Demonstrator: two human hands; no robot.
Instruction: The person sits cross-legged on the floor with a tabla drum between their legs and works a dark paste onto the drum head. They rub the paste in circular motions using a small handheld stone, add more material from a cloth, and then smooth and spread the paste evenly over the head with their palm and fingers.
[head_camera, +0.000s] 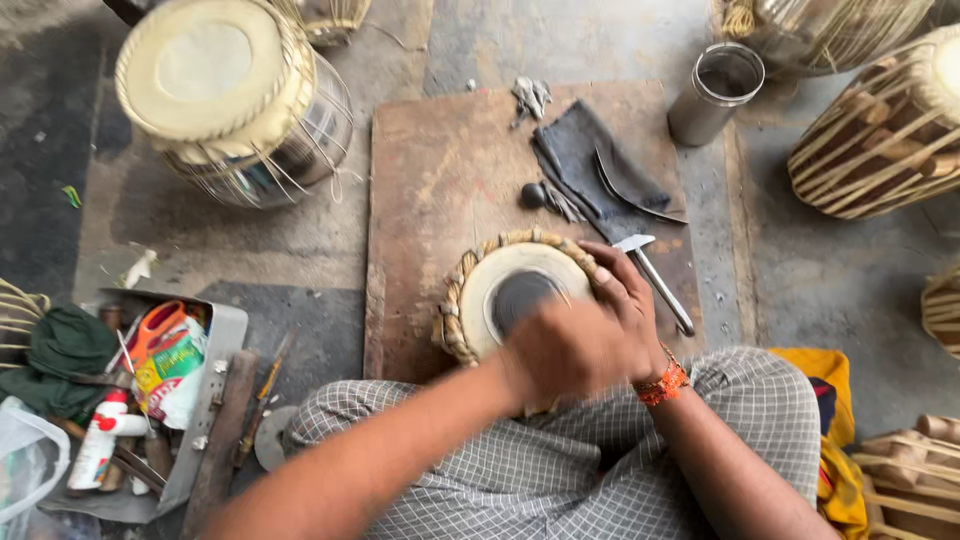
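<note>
Checked cloth over the person's crossed legs (600, 470) fills the near edge, and just beyond it the small drum (505, 290) sits at the near end of a worn wooden board (440, 170), its pale skin with the dark centre patch facing up inside a braided rim. Across that skin lies the left hand (560, 350), so smeared by motion that I cannot tell whether it is flat, curled or closed on some small tool. By contrast the right hand (625, 300) reads clearly: fingers bent over the drum's right rim, gripping it to steady it (an orange thread band circles that wrist). Risk starts here, as I judge it: if the steadying grip slackens while the other hand rubs hard, the drum could skid toward the knees or tip, and the stroke could scuff the dark patch unevenly. Just right of the drum lies a small hammer (655, 280), near enough for an elbow or the sliding drum to knock it. Farther up the board sit a dark cloth (575, 150) and a curved blade (630, 195), with a metal cup (715, 95) at the far right corner. A larger drum (225, 95) stands far left, and a cluttered tray (215, 390) sits near left.
</note>
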